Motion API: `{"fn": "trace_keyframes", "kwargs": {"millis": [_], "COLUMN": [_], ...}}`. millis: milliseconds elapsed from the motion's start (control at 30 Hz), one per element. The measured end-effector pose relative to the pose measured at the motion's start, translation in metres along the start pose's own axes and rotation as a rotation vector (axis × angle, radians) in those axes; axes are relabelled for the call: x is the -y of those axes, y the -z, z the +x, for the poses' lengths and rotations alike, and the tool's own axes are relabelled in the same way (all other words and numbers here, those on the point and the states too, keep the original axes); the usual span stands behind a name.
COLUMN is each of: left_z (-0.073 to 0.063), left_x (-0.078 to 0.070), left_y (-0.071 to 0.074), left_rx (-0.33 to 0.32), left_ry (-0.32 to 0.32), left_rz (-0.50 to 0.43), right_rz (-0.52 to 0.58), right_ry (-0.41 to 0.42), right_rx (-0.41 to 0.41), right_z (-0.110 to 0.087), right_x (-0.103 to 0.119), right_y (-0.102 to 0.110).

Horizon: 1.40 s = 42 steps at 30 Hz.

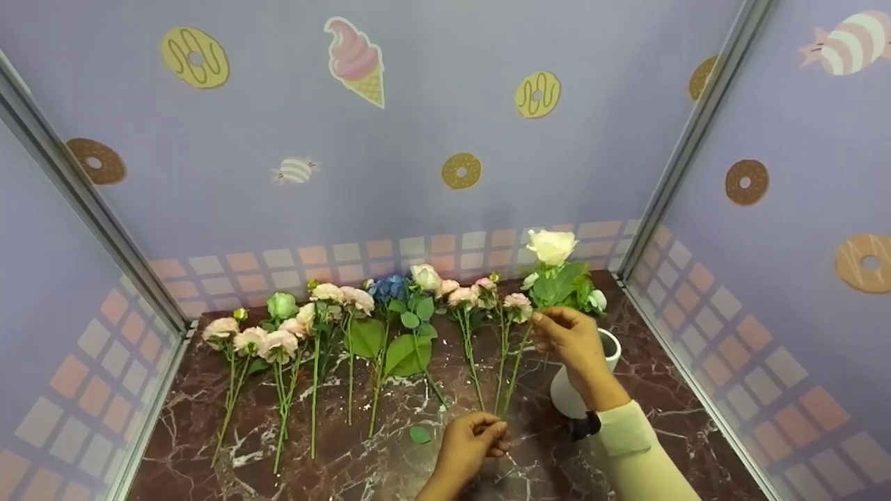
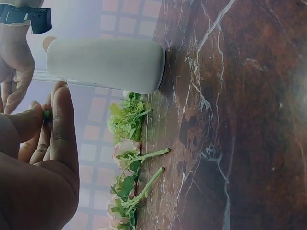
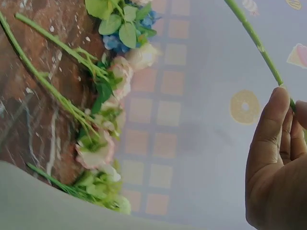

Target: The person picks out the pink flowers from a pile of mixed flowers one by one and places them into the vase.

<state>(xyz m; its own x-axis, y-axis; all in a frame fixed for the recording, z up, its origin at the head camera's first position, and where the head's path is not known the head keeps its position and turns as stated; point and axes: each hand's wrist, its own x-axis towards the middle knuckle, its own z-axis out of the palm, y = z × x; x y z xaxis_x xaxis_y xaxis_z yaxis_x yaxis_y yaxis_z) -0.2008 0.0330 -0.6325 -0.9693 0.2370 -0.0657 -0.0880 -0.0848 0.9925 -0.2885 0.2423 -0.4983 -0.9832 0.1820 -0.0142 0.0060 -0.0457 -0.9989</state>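
A tall white rose with broad green leaves stands up at the back right, its stem slanting down toward me. My right hand pinches the stem below the leaves, between thumb and fingertips. Lower down and nearer, my left hand pinches the stem's bottom end between thumb and finger. A white vase stands upright just beside my right forearm, which partly covers it. In the left wrist view the vase rises behind the left fingertips.
Pink flowers lie in a row along the back, stems toward me, with a blue flower among them. Green sprigs with small white blooms lie behind the vase. A loose leaf rests on the marbled table. Walls enclose the back and sides.
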Motion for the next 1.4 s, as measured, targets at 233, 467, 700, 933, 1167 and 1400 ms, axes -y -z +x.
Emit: {"fn": "trace_keyframes", "kwargs": {"millis": [233,467,700,933,1167,1400], "left_z": [0.003,0.005,0.007,0.009,0.007,0.008], "left_x": [0.003,0.01,0.017,0.02,0.026,0.024], "left_y": [0.006,0.009,0.01,0.014,0.019,0.025], "left_rx": [-0.02,-0.064,-0.091,-0.127,-0.146,-0.154], "left_ry": [0.0,0.003,0.012,0.01,0.011,-0.006], "left_rz": [0.05,0.071,0.082,0.07,0.09,0.086], "right_rz": [-0.013,0.188,0.316,0.095,0.094,0.143], "right_ry": [0.106,0.293,0.447,0.279,0.379,0.456], "right_rx": [-0.133,-0.429,-0.553,-0.496,-0.539,-0.518], "right_z": [0.01,0.015,0.011,0.01,0.004,0.002], "right_x": [0.042,0.096,0.116,0.078,0.061,0.07], "right_y": [0.034,0.086,0.113,0.116,0.116,0.109]}}
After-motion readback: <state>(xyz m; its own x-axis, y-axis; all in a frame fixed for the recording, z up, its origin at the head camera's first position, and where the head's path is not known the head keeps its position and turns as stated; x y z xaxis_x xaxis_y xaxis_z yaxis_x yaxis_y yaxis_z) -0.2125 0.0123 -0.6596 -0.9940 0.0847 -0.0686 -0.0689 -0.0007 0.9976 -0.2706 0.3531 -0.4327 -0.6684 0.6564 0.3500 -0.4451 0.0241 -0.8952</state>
